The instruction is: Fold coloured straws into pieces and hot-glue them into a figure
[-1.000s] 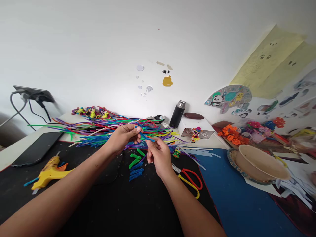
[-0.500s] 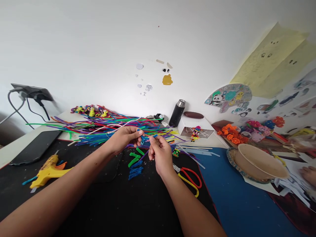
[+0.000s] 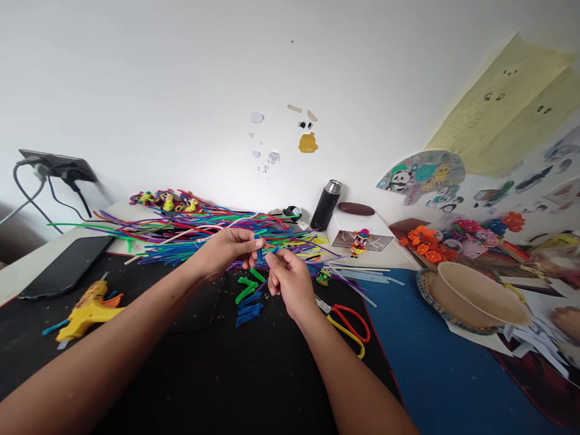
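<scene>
Over the black mat (image 3: 212,374), my left hand (image 3: 235,249) pinches a short blue pipe cleaner (image 3: 260,256) between thumb and fingertips. Close beside it, my right hand (image 3: 289,275) is closed on the same blue piece, with a blue tip showing above the thumb. The fingers hide much of its shape. Just below my hands lie bent green pipe cleaner pieces (image 3: 245,296) and several folded blue pieces (image 3: 249,312). Red-and-yellow-handled scissors (image 3: 348,323) rest to the right of my right hand, near a small green figure (image 3: 323,277).
A heap of long coloured pipe cleaners (image 3: 172,251) spreads behind my hands. On the left are a yellow glue gun (image 3: 88,311) and a black phone-like slab (image 3: 67,266). A black flask (image 3: 326,205) stands by the wall; a beige bowl (image 3: 483,296) and another person's hand (image 3: 568,320) are at right.
My right hand has come slightly left, closer to my left hand. The blue piece between them now looks more upright and bent than stretched sideways.
</scene>
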Motion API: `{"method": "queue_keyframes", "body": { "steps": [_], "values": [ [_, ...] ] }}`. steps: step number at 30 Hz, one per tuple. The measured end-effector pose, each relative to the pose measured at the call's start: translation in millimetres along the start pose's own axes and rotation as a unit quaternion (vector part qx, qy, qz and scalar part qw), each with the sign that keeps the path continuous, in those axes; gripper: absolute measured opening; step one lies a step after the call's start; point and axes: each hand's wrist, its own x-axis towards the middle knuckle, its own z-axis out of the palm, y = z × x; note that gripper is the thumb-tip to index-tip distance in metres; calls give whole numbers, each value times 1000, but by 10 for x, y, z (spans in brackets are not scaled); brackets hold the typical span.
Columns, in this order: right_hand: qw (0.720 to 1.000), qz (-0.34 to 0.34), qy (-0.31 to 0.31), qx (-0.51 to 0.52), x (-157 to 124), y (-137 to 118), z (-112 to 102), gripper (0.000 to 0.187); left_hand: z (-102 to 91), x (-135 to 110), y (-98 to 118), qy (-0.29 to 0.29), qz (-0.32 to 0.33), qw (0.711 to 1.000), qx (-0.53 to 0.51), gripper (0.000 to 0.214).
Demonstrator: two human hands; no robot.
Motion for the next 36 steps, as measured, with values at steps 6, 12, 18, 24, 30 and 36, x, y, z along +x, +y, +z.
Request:
{"method": "queue_keyframes", "body": {
  "steps": [6,12,18,24,30,36],
  "values": [
    [1000,15,-19,3,-12,6,9,44,17,-12,14,-1,6,1000,27,44],
    [998,30,-48,-7,-48,-64,37,44,-1,-19,-9,-39,6,998,47,44],
    [996,49,-68,6,-64,-99,44,44,-5,-25,-40,-62,-6,998,14,47],
    [995,47,-88,26,-82,-85,44,41,-3,-44,-29,-80,-34,996,-29,49],
    [996,52,-60,41,-56,-57,46,46,34,-16,-64,-51,-32,996,-68,48],
    [1000,29,-7,-5,-32,-45,38,53,50,32,-73,42,20,998,-47,45]
  ]
}}
